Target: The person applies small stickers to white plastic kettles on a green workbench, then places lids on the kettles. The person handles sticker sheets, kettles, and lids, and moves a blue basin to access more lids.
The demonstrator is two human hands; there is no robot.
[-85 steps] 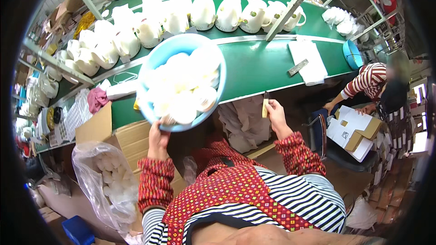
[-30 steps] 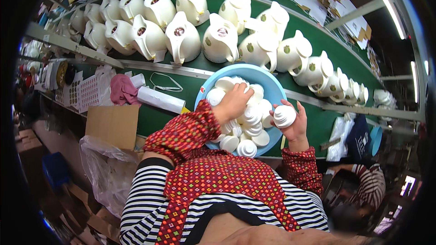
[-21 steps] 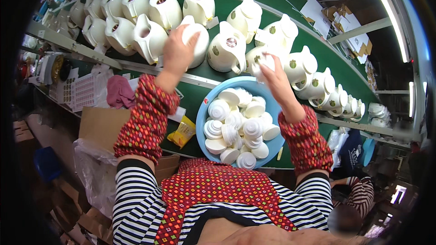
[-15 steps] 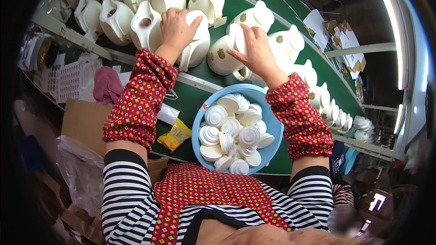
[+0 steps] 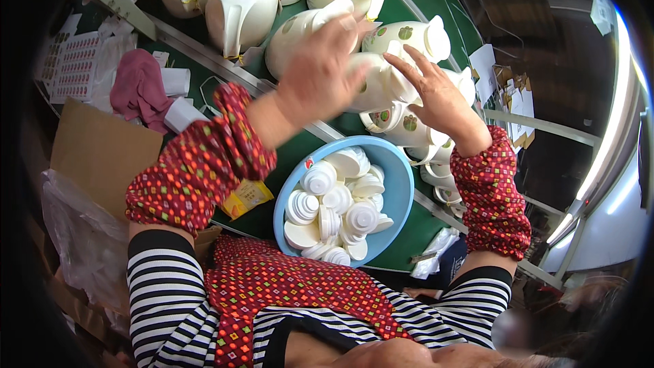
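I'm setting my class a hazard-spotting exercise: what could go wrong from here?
The left hand and right hand are over crowded jugs; a knock might push one into its neighbour. The blue basin sits near the front edge of the bench, piled with loose white caps; a bump could spill some.

A strip lamp (image 5: 608,150) glares white on my right, bent into a curve by the fisheye; the white lids (image 5: 361,218) before me are brightly lit, with soft grey shadows between them; my left hand (image 5: 319,75) is smeared by motion blur, my right hand (image 5: 441,99) fairly crisp; the lower left corner sinks into dimness, and black rings the view.
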